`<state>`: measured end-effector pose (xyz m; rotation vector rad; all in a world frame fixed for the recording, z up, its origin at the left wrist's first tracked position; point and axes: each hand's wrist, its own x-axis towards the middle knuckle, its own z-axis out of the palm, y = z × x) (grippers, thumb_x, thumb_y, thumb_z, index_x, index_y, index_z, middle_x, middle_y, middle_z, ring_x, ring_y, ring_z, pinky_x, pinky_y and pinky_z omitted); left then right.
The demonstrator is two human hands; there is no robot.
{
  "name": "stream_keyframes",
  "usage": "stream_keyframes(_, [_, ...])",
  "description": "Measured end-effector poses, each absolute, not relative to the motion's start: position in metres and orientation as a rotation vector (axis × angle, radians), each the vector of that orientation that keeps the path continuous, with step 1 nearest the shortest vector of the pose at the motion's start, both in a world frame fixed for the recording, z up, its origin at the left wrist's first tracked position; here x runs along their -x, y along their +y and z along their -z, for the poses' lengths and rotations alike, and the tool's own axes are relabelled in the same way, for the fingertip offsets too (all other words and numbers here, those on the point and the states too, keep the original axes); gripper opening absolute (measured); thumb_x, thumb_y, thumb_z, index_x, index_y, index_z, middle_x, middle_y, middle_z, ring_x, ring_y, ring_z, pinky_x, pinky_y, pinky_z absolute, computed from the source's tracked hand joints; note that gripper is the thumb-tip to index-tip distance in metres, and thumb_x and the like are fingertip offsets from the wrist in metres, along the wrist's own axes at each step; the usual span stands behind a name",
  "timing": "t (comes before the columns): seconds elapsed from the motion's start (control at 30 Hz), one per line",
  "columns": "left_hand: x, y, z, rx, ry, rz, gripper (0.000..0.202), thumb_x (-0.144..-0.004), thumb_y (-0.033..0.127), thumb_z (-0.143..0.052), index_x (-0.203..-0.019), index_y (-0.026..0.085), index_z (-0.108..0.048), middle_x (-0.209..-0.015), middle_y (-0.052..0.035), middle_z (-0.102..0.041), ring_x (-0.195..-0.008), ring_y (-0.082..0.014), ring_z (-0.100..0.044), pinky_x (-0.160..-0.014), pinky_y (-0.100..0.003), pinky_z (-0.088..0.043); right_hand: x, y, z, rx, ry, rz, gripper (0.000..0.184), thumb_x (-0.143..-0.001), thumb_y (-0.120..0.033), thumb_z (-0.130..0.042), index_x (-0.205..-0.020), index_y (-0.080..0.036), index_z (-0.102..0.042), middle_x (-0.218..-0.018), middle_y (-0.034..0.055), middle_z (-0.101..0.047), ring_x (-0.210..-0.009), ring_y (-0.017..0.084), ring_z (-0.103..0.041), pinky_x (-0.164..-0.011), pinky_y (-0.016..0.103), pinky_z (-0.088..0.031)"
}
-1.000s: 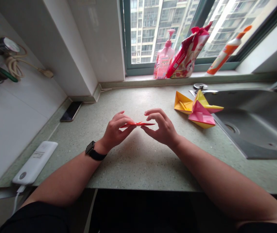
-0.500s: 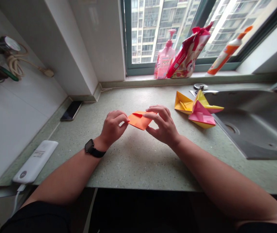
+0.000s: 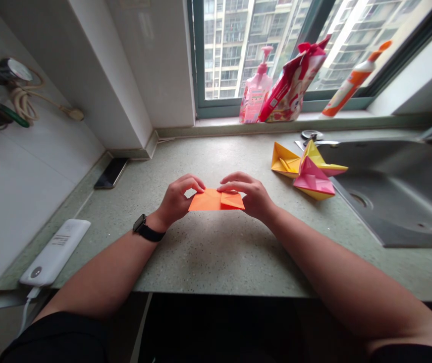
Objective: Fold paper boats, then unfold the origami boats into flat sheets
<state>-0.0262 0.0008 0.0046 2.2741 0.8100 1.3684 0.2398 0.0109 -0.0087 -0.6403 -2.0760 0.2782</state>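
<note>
Left hand (image 3: 178, 198) and right hand (image 3: 248, 195) are both curled, not open, and they hold a small orange paper (image 3: 205, 200) between them. The left fingers (image 3: 195, 184) grip it at its top left edge. The right fingers (image 3: 234, 185) lie over its right side and press on a flap. The paper sits low between the hands, on the counter (image 3: 216, 262) or just above it. From this high view it is hard to be sure which.

Some folds look done. The orange paper is now a flat, long shape with a flap on its right side. It lies flat and has no tall points, so it looks less far along than the yellow and pink paper shapes (image 3: 307, 171) past the right hand. Those shapes stand up and look done. How many folds are left on the orange paper cannot be seen.

Just behind the shapes lie scissors (image 3: 312, 135), and a steel sink (image 3: 397, 156) is off to the right. Past the left hand lies a phone (image 3: 110, 173), and a white power bank (image 3: 55, 252) is nearer, by the wall. A black watch (image 3: 146, 232) sits on the left wrist. Far ahead, on the window ledge, stand a pink soap bottle (image 3: 256, 91) and a red bag (image 3: 293, 83).
</note>
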Motion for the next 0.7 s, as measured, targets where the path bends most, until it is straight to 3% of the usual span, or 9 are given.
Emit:
stream_keyframes(0.13, [0.0253,0.0004,-0.0037,-2.351,0.827,-1.299,0.025,-0.102,0.043,-0.076,-0.090,0.021,-0.071,-0.101,-0.0090,-0.078,-0.093,-0.0211,-0.075,-0.086,-0.037,-0.061,-0.2410,0.0094,0.0128,0.640,-2.090,-0.295,0.016,-0.100,-0.022,-0.073,-0.106,-0.027,-0.087,-0.101,0.0059,-0.082,-0.088,0.019,-0.079,-0.081,0.032,-0.063])
stream_keyframes(0.37, [0.0271,0.0021,0.0007,-2.516,0.893,-1.315,0.010,-0.104,0.030,-0.073,-0.105,0.021,-0.076,-0.109,-0.0094,-0.079,-0.101,-0.0226,-0.075,-0.093,-0.039,-0.060,-0.2462,0.0135,0.0167,0.924,-2.105,-0.154,0.028,-0.094,-0.012,-0.072,-0.108,-0.029,-0.089,-0.106,0.0051,-0.085,-0.090,0.020,-0.081,-0.082,0.032,-0.063])
stream_keyframes(0.57, [0.0288,0.0052,0.0038,-2.652,1.028,-1.291,0.030,-0.104,0.031,-0.072,-0.134,0.023,-0.072,-0.124,-0.0109,-0.077,-0.114,-0.0264,-0.071,-0.102,-0.045,-0.058,-0.2463,0.0145,0.0179,1.088,-2.132,-0.019,0.033,-0.091,-0.010,-0.073,-0.109,-0.031,-0.090,-0.106,0.0037,-0.086,-0.090,0.022,-0.080,-0.080,0.033,-0.061])
stream_keyframes(0.63, [0.0287,0.0053,0.0034,-2.693,1.023,-1.308,0.027,-0.104,0.030,-0.072,-0.130,0.025,-0.073,-0.126,-0.0103,-0.076,-0.115,-0.0261,-0.070,-0.102,-0.045,-0.057,-0.2462,0.0146,0.0182,1.115,-2.134,-0.002,0.031,-0.091,-0.011,-0.073,-0.108,-0.031,-0.089,-0.105,0.0035,-0.086,-0.090,0.022,-0.079,-0.079,0.033,-0.061])
stream_keyframes(0.7, [0.0287,0.0052,0.0032,-2.732,1.010,-1.292,0.013,-0.104,0.029,-0.071,-0.116,0.025,-0.077,-0.121,-0.0089,-0.077,-0.110,-0.0251,-0.070,-0.098,-0.043,-0.057,-0.2461,0.0149,0.0187,1.123,-2.137,0.007,0.028,-0.092,-0.012,-0.073,-0.106,-0.030,-0.089,-0.105,0.0036,-0.085,-0.089,0.022,-0.079,-0.079,0.034,-0.061])
